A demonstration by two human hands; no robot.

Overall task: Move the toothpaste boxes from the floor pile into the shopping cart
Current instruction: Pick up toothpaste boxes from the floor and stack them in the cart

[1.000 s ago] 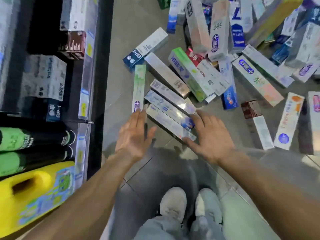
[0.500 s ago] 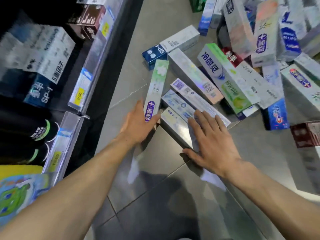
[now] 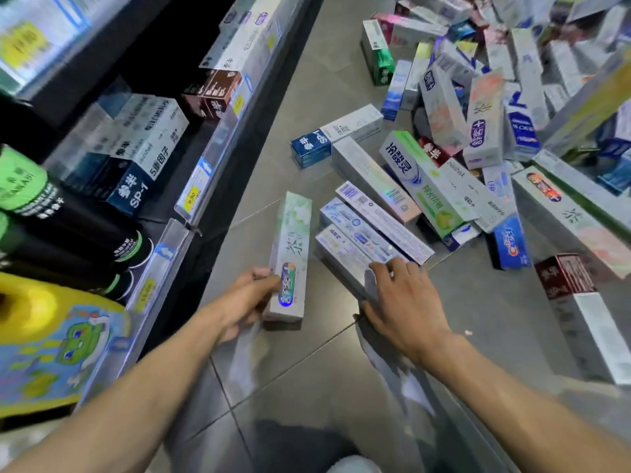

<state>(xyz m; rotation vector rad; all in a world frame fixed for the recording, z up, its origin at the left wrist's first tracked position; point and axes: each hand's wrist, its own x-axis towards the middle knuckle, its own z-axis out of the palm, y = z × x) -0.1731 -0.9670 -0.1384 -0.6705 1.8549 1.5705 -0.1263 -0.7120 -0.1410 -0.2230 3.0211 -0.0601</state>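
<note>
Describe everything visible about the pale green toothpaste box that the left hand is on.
The pale green toothpaste box is a long, slim carton, seemingly glossy card, printed with white blossoms, a large dark character midway and a blue-purple oval logo near its near end. It looks closed and undamaged. It lies on the grey floor tiles, its long axis running away from the person, left of the white and blue boxes. The left hand grips its near end, thumb on the left edge; whether it is lifted is unclear.
</note>
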